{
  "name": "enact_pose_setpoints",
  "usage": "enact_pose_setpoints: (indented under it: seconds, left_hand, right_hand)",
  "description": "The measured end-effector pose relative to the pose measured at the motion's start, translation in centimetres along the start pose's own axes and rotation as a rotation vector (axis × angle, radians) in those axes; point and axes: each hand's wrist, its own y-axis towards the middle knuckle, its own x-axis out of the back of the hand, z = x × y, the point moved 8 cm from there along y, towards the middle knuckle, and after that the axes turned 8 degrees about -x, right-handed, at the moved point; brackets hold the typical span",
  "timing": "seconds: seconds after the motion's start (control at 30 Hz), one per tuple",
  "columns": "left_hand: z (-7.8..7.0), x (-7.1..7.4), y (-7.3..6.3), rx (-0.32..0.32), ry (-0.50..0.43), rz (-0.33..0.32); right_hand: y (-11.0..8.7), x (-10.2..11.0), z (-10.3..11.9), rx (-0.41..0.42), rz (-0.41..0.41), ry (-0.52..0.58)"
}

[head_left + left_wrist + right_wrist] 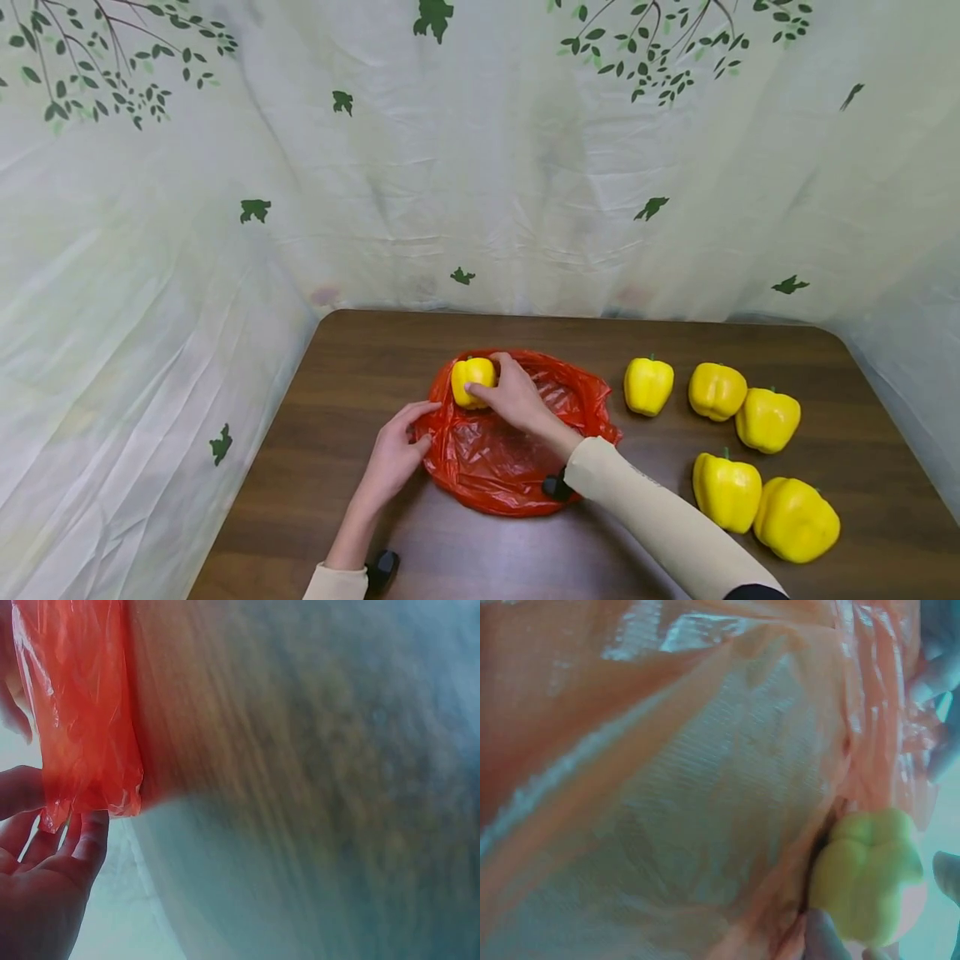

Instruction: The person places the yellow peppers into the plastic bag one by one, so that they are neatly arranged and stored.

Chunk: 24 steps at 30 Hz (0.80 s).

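A red plastic bag (495, 467) lies spread on the table with its mouth facing up. At its far left side, my right hand (517, 396) grips a yellow bell pepper (471, 383) between thumb and fingers, inside the bag's rim. In the right wrist view the pepper (866, 877) shows its lobed end, with fingertips at its edges. The left hand (401, 446) pinches the bag's left edge; in the left wrist view, thumb and fingers of that hand (49, 877) hold the red film (86, 712).
Several more yellow bell peppers stand on the right of the brown table (360, 350): one pepper (648, 387) near the bag, a pair behind with a pepper (717, 391), and a front pair with a pepper (797, 520). A leaf-patterned cloth (510, 167) hangs behind.
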Motion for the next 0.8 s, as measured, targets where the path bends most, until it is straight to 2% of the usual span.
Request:
enact_pose_setpoints:
  seconds: [0.3,0.53,0.8]
  left_hand:
    - [-0.1,0.2,-0.1,0.02,0.001,0.006]
    - [0.0,0.2,-0.1,0.005,0.007,-0.002]
    - [-0.5,0.3,0.1,-0.002,0.019,-0.01]
  right_hand:
    - [-1.7,1.2,1.0,0.037,0.037,0.018]
    - [-3.5,3.0,2.4,0.133,0.006,-0.017]
    - [-5.8,5.0,2.8,0.182,-0.066,-0.097]
